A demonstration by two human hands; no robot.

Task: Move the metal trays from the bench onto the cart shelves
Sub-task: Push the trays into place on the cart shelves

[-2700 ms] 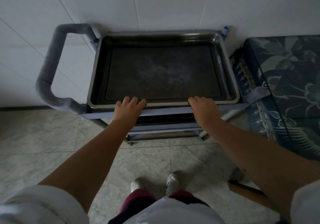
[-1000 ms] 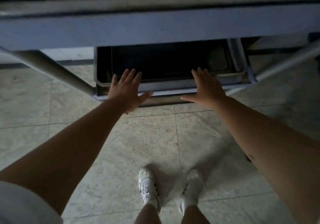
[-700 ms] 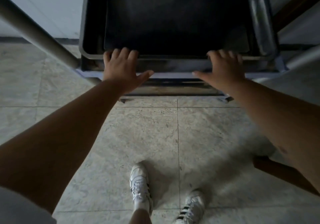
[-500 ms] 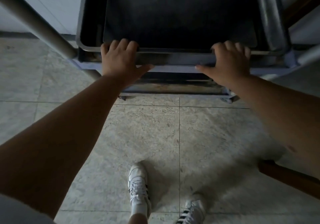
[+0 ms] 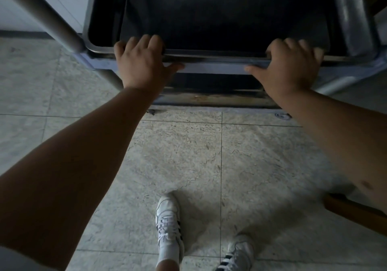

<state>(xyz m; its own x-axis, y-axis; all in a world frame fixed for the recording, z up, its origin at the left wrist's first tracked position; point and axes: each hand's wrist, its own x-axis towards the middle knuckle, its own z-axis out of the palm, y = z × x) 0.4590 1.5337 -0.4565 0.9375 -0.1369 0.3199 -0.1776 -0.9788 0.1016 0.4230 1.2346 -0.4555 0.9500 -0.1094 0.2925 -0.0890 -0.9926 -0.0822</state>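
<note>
Your left hand (image 5: 142, 65) and right hand (image 5: 290, 67) curl over the near rim of the metal tray (image 5: 209, 52) on the cart shelf (image 5: 213, 68), its long axis crosswise, both equally close.

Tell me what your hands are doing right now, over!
Left hand and right hand: fingers hooked over near rim of metal tray. Tray sits on lower cart shelf. Nothing in the way.
</note>
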